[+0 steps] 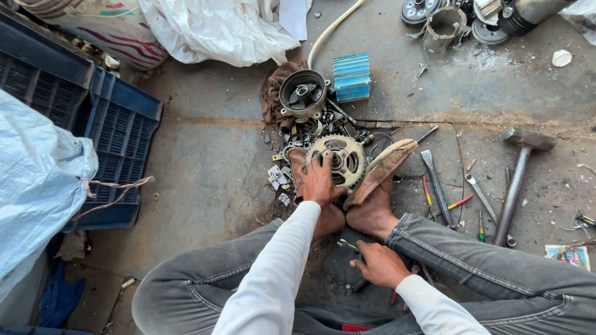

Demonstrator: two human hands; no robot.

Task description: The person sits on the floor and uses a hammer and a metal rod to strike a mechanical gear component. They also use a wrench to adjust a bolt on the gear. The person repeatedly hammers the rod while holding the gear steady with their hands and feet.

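Note:
I sit on the concrete floor with both sandalled feet braced against a toothed metal sprocket wheel (339, 160). My left hand (320, 181) presses flat on the sprocket's near edge, fingers spread. My right hand (380, 263) is low between my legs, curled around the handle of a small metal tool (347, 244) whose tip sticks out to the left. Behind the sprocket stands a round dark hub part (303, 93) on a brown rag, with small loose engine pieces around it.
A long steel hammer (519, 180), spanners (480, 196) and screwdrivers (459, 202) lie to the right. A blue finned block (351, 76) is at the back, blue plastic crates (115, 136) and sacks at the left, more round metal parts (447, 22) at the top right.

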